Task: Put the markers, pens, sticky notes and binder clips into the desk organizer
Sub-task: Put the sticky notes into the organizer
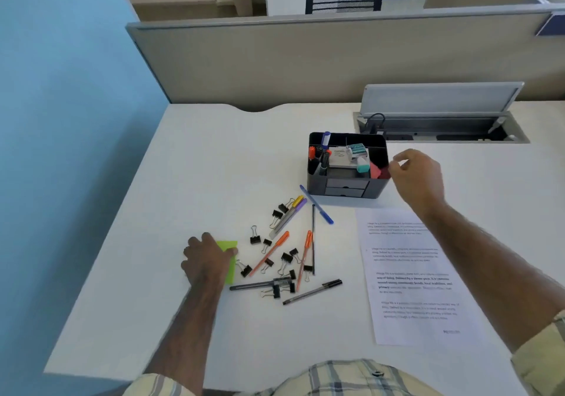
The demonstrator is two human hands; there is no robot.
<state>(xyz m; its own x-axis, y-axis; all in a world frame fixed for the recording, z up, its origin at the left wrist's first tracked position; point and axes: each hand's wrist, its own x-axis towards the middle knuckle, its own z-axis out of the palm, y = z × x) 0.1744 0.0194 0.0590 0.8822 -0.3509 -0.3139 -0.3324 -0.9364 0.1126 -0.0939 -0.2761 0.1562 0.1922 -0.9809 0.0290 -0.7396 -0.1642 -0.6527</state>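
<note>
At the right end of the desk organizer (345, 192): right hand (419, 178), fingertips narrowed to a pinch on the pink sticky notes (379, 171), which sit in the right-hand compartment. On the tabletop (153, 212): left hand (206, 259) lies knuckles-up over the green sticky notes (228, 244), thumb on the pad's right edge. Gripping or only resting, cannot tell.

Handling, as judged: pads are light and soft, and the sheets fan if lifted by one corner, so take them across two opposite edges. The binder clips (255, 239) are small and stiff, wire loops likely to snag; lift by a loop. The pens (270, 252) and markers (289, 215) are smooth and will roll; pinch mid-barrel.

Around: blue pen (316, 204) just beside the organizer's front corner. Left compartments crowded with upright markers. Printed sheet (412, 273) under the right forearm, open cable tray (443, 126) behind
</note>
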